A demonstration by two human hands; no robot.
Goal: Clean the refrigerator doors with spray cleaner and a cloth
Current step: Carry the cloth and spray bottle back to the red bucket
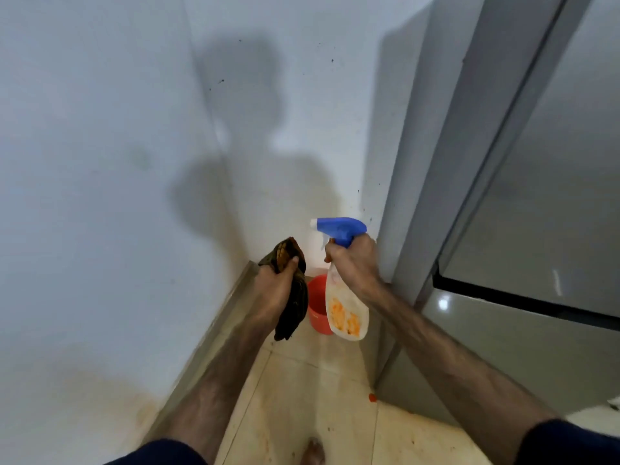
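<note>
A pale wall (100, 162) fills the left side, carrying the person's shadow. The left hand (275, 290) has its fingers (292, 263) closed around one cloth (293, 290), dark brown with a patch of orange-yellow pattern at its top; the cloth is bunched and hangs down below the hand. Behind and between the two hands, one red bucket (315, 307) stands on the tiled floor (302, 397) in the corner. The right hand (352, 263) grips the neck of one spray bottle (347, 313), held upright: a blue trigger head with a white nozzle pointing left, and a translucent white body with an orange label. At far right stands the grey refrigerator (536, 229), two doors visible, split by a dark horizontal gap. Both hands are clear of the doors.
</note>
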